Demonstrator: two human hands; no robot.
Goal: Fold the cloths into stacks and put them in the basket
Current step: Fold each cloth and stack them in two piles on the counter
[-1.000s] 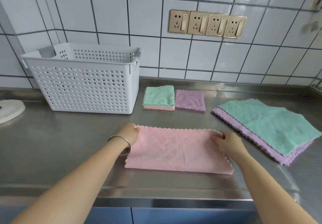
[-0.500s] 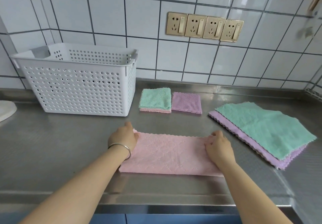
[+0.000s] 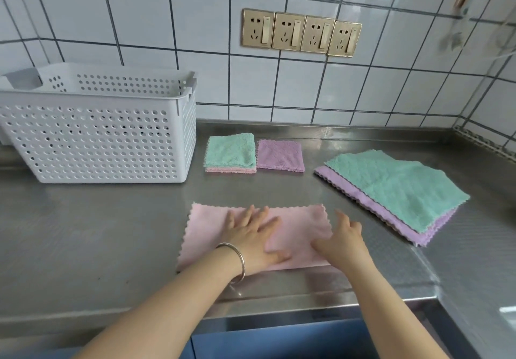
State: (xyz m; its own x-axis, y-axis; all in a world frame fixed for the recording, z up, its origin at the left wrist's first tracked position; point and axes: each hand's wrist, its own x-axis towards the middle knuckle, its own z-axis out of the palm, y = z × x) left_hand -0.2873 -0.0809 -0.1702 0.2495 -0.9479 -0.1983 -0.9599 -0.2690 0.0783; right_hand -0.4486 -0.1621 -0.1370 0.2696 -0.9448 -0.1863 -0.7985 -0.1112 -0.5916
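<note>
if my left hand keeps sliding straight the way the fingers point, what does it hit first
Likely the folded purple cloth, past the pink cloth the left hand lies flat on; bare counter lies between. The exact line is uncertain.

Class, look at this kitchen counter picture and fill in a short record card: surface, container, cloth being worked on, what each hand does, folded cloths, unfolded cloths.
surface: steel counter
container: white basket, back left
cloth in work: pink cloth, flat at front
left hand: fingers spread, pressing on it
right hand: on its right part; grip unclear
folded: green-on-pink stack; purple cloth beside it
unfolded: green cloth over purple one, right
</note>
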